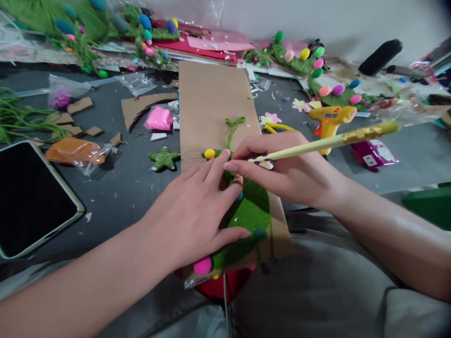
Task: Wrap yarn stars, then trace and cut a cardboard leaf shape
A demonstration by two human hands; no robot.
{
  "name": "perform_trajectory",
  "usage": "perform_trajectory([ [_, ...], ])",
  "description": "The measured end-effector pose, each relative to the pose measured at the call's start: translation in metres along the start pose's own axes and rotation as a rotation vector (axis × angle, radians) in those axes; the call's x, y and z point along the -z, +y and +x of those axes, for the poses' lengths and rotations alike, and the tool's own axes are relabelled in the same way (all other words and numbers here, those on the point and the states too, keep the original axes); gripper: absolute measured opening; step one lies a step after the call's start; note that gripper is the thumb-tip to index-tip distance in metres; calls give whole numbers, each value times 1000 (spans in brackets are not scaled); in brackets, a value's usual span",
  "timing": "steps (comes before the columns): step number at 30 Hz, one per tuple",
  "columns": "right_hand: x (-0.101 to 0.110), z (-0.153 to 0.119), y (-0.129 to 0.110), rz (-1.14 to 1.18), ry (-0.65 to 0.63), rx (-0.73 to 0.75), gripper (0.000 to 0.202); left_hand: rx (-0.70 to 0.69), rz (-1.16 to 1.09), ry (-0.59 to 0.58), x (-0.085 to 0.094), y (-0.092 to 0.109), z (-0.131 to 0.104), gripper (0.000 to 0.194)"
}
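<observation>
A green craft piece [251,206] covered in green yarn, with a yellow ball [209,154], a pink ball [203,266] and other coloured balls at its edges, lies on a long cardboard sheet [211,94]. My left hand [192,211] rests on this piece with its fingers stretched out, its thumb by a dark green ball [260,234]. In my right hand [292,171] is a pale yellow pencil [317,146], its gold band and eraser pointing up to the right. My fingertips meet near a twisted green yarn strand [230,131]. What lies under them is hidden.
A yellow glue gun [331,119] stands to the right, near a purple packet [375,155]. On the left are a green yarn star [164,159], an orange clay pack [75,152], a phone-like device [35,199] and cardboard scraps [81,106]. Decorated green pieces [292,61] line the back.
</observation>
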State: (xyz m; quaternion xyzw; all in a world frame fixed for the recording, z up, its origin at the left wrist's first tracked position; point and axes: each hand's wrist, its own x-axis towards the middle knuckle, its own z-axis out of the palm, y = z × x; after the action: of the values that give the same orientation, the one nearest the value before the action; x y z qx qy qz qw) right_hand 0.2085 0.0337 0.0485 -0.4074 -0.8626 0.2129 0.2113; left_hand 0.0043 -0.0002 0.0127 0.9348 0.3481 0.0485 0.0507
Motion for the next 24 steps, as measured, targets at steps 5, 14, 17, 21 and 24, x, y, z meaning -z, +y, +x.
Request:
perform_trajectory([
  [5,1,1,-2,7,-39,33,28,0,-3,-6,1,0,-1,75],
  [14,1,1,1,7,-34,25,31,-5,-3,-15,1,0,0,77],
  [17,0,2,1,-3,4,22,28,-3,5,-17,2,0,-1,76],
  [21,1,3,0,-21,-5,22,27,3,19,-12,2,1,-1,75],
  [24,1,3,-1,-29,-19,20,28,-18,11,-7,1,0,-1,76],
])
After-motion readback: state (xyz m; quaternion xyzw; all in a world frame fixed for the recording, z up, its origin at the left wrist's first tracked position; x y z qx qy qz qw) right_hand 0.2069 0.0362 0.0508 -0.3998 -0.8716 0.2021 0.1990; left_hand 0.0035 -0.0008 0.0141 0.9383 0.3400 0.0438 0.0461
